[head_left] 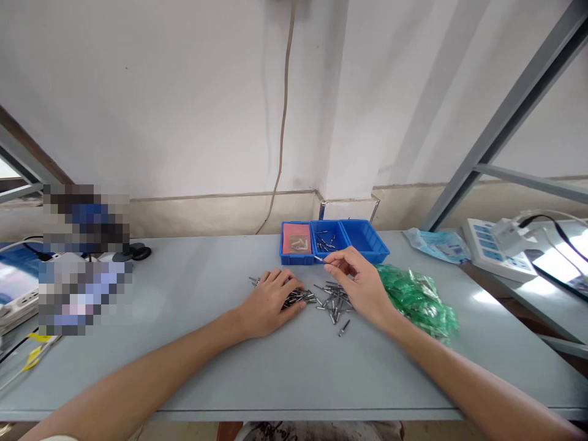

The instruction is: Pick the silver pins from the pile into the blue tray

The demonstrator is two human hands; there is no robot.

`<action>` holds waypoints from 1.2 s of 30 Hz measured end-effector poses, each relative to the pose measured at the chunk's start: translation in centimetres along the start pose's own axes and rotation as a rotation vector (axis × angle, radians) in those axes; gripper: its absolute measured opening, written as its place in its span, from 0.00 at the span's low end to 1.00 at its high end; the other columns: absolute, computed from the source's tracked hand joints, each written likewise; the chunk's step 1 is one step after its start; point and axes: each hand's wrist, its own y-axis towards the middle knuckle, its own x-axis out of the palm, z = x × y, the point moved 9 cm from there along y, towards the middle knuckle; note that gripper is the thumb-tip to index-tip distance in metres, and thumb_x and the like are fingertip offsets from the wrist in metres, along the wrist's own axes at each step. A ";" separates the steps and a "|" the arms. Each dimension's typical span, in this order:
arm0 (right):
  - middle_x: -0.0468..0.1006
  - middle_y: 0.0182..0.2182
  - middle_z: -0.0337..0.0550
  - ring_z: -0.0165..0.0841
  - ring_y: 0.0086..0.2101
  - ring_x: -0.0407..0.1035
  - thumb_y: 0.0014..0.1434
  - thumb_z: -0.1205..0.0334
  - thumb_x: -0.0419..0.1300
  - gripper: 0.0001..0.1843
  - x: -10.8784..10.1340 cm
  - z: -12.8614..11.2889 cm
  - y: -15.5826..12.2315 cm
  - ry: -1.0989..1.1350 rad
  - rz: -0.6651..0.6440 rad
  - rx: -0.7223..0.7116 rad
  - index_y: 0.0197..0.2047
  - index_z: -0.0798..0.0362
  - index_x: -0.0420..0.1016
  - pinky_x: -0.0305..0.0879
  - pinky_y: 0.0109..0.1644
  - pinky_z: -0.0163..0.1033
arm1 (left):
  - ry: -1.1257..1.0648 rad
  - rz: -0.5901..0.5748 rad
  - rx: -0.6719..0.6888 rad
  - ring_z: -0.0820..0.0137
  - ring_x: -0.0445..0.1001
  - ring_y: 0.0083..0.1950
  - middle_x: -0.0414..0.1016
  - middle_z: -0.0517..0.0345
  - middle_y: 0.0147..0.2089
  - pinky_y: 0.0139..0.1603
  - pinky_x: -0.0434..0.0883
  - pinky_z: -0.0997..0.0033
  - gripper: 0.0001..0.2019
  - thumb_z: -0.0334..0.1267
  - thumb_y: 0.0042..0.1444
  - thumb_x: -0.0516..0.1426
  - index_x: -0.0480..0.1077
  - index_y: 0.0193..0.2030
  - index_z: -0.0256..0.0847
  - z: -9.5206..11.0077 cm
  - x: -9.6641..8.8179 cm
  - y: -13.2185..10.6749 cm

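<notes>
Head view: my right grip (361, 282) pinches a slim silver metal pin (320, 260) beside the blue plastic tray (296, 260); my left grip (270, 303) covers piled pins (296, 299), closure unclear. Several pins lie in the middle compartment (339, 231); many are left loose on the grey desk (202, 275).

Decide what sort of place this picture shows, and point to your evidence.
Probably a workshop or small-parts bench: a long grey flat-topped table bears loose piles of slim silvery metal parts and a blue plastic three-compartment tray.
</notes>
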 end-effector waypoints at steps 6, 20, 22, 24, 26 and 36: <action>0.79 0.38 0.42 0.37 0.35 0.69 0.70 0.48 0.62 0.12 0.1 1.0 0.2 0.093 -0.017 0.085 0.45 0.45 0.81 0.66 0.40 0.43 | 0.004 -0.004 0.001 0.59 0.69 0.52 0.72 0.52 0.55 0.53 0.66 0.56 0.13 0.48 0.74 0.55 0.70 0.57 0.46 0.0 0.1 0.0; 0.72 0.36 0.39 0.27 0.28 0.60 0.62 0.43 0.70 0.18 1.5 3.4 0.1 0.642 -0.091 0.392 0.43 0.50 0.82 0.61 0.32 0.36 | -0.002 -0.013 -0.001 0.58 0.69 0.52 0.72 0.52 0.55 0.53 0.66 0.56 0.13 0.48 0.75 0.54 0.70 0.57 0.46 0.1 0.0 0.0; 0.71 0.36 0.39 0.27 0.28 0.59 0.62 0.45 0.70 0.17 1.6 3.5 0.1 0.678 -0.094 0.404 0.42 0.50 0.82 0.61 0.32 0.36 | -0.001 -0.016 -0.004 0.58 0.69 0.52 0.72 0.52 0.55 0.53 0.66 0.56 0.13 0.48 0.75 0.54 0.70 0.57 0.46 0.0 0.0 0.0; 0.71 0.36 0.39 0.27 0.28 0.59 0.61 0.46 0.71 0.16 1.6 3.6 0.1 0.706 -0.091 0.420 0.41 0.50 0.82 0.60 0.32 0.36 | 0.001 -0.016 -0.004 0.58 0.69 0.52 0.72 0.52 0.55 0.53 0.66 0.55 0.13 0.48 0.75 0.54 0.70 0.58 0.46 0.0 0.1 0.0; 0.71 0.36 0.39 0.27 0.28 0.59 0.61 0.47 0.71 0.16 1.6 3.6 0.1 0.718 -0.089 0.435 0.42 0.50 0.82 0.60 0.32 0.36 | 0.000 -0.014 -0.003 0.58 0.69 0.52 0.72 0.52 0.55 0.54 0.66 0.55 0.13 0.48 0.75 0.54 0.70 0.58 0.46 0.0 0.1 0.0; 0.73 0.37 0.40 0.30 0.29 0.62 0.63 0.43 0.67 0.18 1.1 3.5 0.3 0.539 -0.040 0.375 0.43 0.49 0.79 0.62 0.32 0.38 | -0.002 -0.013 -0.002 0.58 0.69 0.52 0.73 0.52 0.55 0.53 0.66 0.55 0.13 0.49 0.75 0.54 0.70 0.58 0.46 0.0 0.0 0.0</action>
